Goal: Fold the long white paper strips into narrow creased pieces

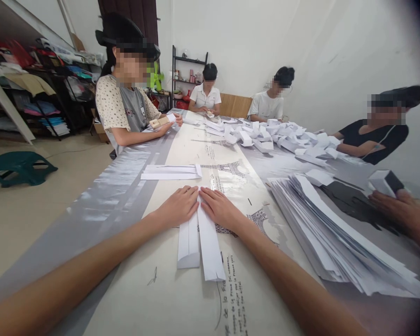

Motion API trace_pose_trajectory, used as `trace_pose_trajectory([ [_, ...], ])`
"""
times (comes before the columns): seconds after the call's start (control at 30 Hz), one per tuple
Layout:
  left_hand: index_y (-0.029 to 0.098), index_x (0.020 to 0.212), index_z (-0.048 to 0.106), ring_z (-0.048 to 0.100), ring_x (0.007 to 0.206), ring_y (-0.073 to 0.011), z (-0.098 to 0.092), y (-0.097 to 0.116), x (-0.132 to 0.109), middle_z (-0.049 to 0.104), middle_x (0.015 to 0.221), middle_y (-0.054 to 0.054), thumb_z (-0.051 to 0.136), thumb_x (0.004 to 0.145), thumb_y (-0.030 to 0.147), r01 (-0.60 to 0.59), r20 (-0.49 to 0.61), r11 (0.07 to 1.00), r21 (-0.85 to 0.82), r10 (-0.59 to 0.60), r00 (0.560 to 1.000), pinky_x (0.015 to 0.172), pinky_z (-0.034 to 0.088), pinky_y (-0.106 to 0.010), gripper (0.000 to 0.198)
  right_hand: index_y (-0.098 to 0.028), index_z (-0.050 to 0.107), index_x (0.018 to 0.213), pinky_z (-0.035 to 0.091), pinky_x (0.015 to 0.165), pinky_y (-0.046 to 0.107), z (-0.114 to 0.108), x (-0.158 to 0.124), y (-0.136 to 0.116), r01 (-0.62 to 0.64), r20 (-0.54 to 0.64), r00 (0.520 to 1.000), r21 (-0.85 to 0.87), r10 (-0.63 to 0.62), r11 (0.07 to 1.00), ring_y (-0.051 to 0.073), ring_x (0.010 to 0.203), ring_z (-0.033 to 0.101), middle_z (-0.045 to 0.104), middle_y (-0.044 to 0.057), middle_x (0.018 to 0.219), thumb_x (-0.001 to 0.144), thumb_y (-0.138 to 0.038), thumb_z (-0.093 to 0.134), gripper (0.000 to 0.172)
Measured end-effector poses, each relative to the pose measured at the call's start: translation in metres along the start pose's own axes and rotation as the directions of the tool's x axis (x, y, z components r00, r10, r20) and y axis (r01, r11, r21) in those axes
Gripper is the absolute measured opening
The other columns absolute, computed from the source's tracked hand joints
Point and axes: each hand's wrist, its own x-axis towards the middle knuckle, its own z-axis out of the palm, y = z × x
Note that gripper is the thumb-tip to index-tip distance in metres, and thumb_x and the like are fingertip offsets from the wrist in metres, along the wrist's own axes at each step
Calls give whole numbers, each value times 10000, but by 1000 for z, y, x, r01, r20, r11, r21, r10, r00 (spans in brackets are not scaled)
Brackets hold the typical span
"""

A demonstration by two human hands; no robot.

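On the patterned tabletop in front of me lies a folded white paper strip (212, 247), its near end parted into two long panels. My left hand (182, 203) bears on its far left part, fingers close together and bent onto the paper. From the other side my right hand (219, 205) presses the far end, its fingertips meeting those of the left along the fold. Both hands are closed on the paper; the thumbs are mostly hidden. Just beyond my fingertips another folded white paper strip (171, 172) lies crosswise, touching neither hand.
A fanned stack of white paper (336, 233) lies to my right, beside a co-worker's hand (399, 205) holding a small white box (385, 182). Farther back spreads a heap of folded white boxes (283, 135). Other people sit around the table; a green stool (21, 165) stands left.
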Motion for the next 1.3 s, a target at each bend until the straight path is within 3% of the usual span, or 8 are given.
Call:
trace_pose_trajectory([
  [0.13,33,1287,584,564,1243,-330,0,0,2,627,1319,-234,306,1047,248,10,47,1000,24,-11,999,1043,445,-478,425,-109,456,1488,353,1202,501,1,1,0,12,-5,1000,-9,-12,1000,264,1466,418,482,157,1554,1075,-307,297,485],
  [0.37,56,1337,521,529,1288,-329,2,-1,-1,567,1406,-233,372,1021,259,105,33,992,-66,-103,994,1062,439,-489,403,-135,443,1497,343,1204,528,4,0,2,3,6,1000,9,-3,1000,267,1477,404,455,164,1571,1078,-321,284,485],
  [0.57,139,1184,571,572,1185,-290,3,-1,-3,620,1235,-154,459,1001,317,183,-87,970,-157,-199,976,1005,501,-442,278,-129,458,1480,341,1206,523,4,0,1,0,3,1000,-4,0,1000,267,1488,386,440,171,1580,1079,-314,302,468],
  [0.7,155,1049,619,594,1111,-282,3,1,-4,667,1073,-128,462,1013,315,161,-73,977,-141,-173,982,981,508,-444,227,-131,454,1487,349,1202,515,3,-1,-1,9,-5,1000,-14,-9,1000,267,1480,397,415,165,1598,1082,-313,295,471],
  [0.83,134,1227,587,593,1180,-279,-1,9,-10,661,1215,-152,440,1031,374,143,-36,976,-166,-151,988,1007,509,-432,343,-144,421,1524,342,1207,519,4,-1,-1,-1,17,1000,-4,1,1000,265,1480,400,457,142,1577,1079,-315,290,494],
  [0.93,143,1390,485,522,1323,-289,-6,15,-14,553,1428,-172,431,1029,410,135,-37,972,-193,-145,989,1039,505,-433,452,-166,399,1546,319,1219,528,4,-1,0,-16,32,999,18,16,1000,257,1500,369,437,127,1593,1076,-320,289,507],
  [1.07,172,1402,461,531,1314,-281,-12,18,-15,565,1406,-149,420,1032,437,114,12,968,-222,-114,993,1001,533,-408,457,-163,406,1545,302,1232,515,4,-1,0,-41,30,999,47,39,998,249,1509,351,418,114,1606,1076,-339,291,514],
  [1.3,111,1446,427,483,1387,-305,-10,23,-14,533,1473,-181,311,1058,442,65,25,989,-129,-62,998,1154,375,-448,523,-166,422,1538,309,1233,500,5,-1,1,-39,9,999,56,38,998,242,1503,363,431,113,1599,1077,-337,295,508],
])
